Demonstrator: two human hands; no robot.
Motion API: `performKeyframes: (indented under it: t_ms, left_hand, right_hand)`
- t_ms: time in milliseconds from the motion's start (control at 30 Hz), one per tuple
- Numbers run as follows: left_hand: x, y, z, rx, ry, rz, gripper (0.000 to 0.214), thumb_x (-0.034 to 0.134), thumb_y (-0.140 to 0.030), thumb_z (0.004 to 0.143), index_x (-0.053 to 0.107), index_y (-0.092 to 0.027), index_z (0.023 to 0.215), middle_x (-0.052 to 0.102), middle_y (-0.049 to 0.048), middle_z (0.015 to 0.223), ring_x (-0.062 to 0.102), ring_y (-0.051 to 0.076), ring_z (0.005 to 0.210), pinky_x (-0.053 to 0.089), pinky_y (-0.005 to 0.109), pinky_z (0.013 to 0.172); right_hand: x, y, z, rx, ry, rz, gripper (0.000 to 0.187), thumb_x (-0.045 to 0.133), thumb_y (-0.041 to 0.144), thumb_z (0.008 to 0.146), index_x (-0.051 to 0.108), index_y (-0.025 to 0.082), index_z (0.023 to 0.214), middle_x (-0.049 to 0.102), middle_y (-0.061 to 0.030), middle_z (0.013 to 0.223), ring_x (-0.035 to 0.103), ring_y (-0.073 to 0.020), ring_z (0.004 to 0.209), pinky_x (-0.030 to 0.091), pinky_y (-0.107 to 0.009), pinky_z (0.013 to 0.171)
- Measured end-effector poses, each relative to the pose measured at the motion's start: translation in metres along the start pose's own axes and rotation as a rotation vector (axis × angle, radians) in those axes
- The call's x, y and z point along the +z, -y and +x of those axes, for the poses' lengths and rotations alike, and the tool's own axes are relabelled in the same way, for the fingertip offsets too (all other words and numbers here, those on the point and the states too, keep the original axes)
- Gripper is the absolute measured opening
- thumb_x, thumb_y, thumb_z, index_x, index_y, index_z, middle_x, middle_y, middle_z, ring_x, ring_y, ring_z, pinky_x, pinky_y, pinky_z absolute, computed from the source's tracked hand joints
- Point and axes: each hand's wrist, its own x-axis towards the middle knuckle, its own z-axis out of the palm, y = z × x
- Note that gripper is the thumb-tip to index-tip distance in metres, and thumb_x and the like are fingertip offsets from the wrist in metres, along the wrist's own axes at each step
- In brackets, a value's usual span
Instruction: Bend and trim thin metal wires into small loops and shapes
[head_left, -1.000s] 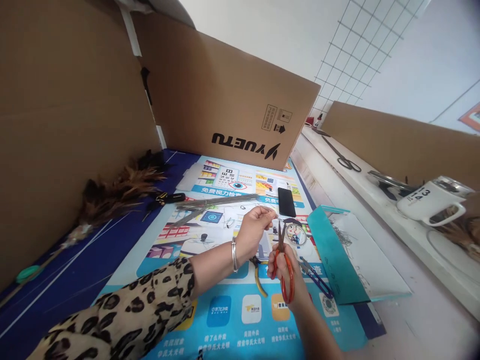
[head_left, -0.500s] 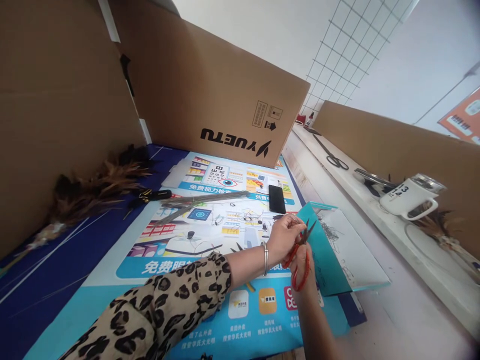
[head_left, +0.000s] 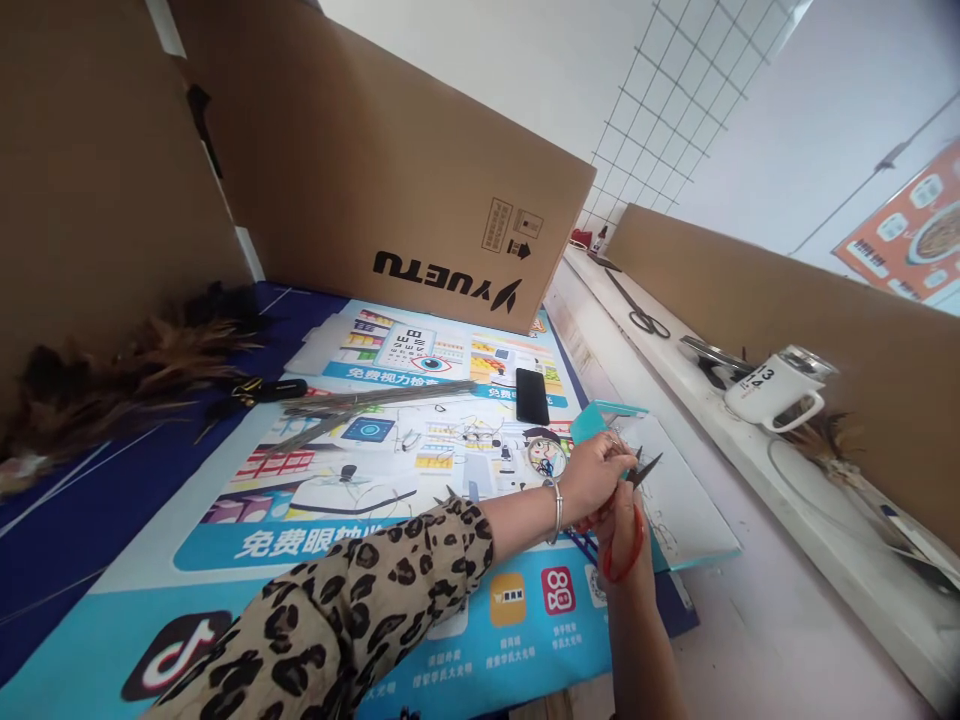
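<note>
My right hand (head_left: 622, 518) is closed around the red-handled scissors (head_left: 625, 558). Their dark blades stand apart and point up and to the right, over the near side of a teal-and-white box (head_left: 701, 515). Close beside the blades, my left hand (head_left: 591, 476) is pinched at the fingertips; what it pinches is too small to make out. A silver bangle (head_left: 557, 508) circles the left wrist. Thin wire-like bits lie inside the box. Just left of my left hand, a small round container (head_left: 546, 458) rests on the printed table cover (head_left: 300, 590).
A bundle of thin grey wires (head_left: 375, 398), a black phone (head_left: 532, 396) and black-handled pliers (head_left: 262, 392) lie on the table. Brown feathers (head_left: 142, 355) are at left. Cardboard (head_left: 405, 160) walls the back. A ledge at right holds a white mug (head_left: 776, 390) and other scissors (head_left: 645, 318).
Both hands and the scissors have shifted right, bringing the blades over the box. The round container beside my left hand now shows. The view has turned slightly right.
</note>
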Motion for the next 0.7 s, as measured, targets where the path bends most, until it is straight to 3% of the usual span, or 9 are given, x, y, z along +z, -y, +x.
performKeyframes:
  t_ms: [133, 400, 700]
  left_hand:
    - [0.012, 0.005, 0.017, -0.019, 0.072, 0.151, 0.006, 0.056, -0.023, 0.07, 0.057, -0.018, 0.072, 0.056, -0.002, 0.066, 0.051, 0.011, 0.061, 0.04, 0.022, 0.058]
    - [0.03, 0.022, 0.05, -0.052, 0.146, 0.236, 0.015, 0.062, -0.016, 0.062, 0.049, -0.017, 0.054, 0.056, -0.0008, 0.062, 0.048, 0.012, 0.059, 0.036, 0.023, 0.056]
    - [0.033, 0.021, 0.048, -0.048, 0.176, 0.221, 0.021, 0.065, -0.019, 0.061, 0.046, -0.018, 0.051, 0.053, -0.0011, 0.056, 0.047, 0.013, 0.057, 0.035, 0.024, 0.057]
  right_hand:
    - [0.0, 0.007, 0.01, 0.091, 0.06, 0.14, 0.015, 0.046, 0.033, 0.08, 0.04, 0.023, 0.072, 0.031, 0.008, 0.048, 0.03, -0.0085, 0.04, 0.029, -0.022, 0.038]
    - [-0.009, 0.011, 0.019, 0.182, 0.047, 0.307, 0.029, 0.052, 0.033, 0.074, 0.03, 0.02, 0.061, 0.024, 0.0081, 0.054, 0.021, -0.0049, 0.041, 0.025, -0.019, 0.038]
    - [-0.008, 0.012, 0.021, 0.237, -0.028, 0.466, 0.035, 0.052, 0.032, 0.077, 0.026, 0.019, 0.058, 0.015, 0.009, 0.052, 0.009, -0.0044, 0.041, 0.014, -0.016, 0.036]
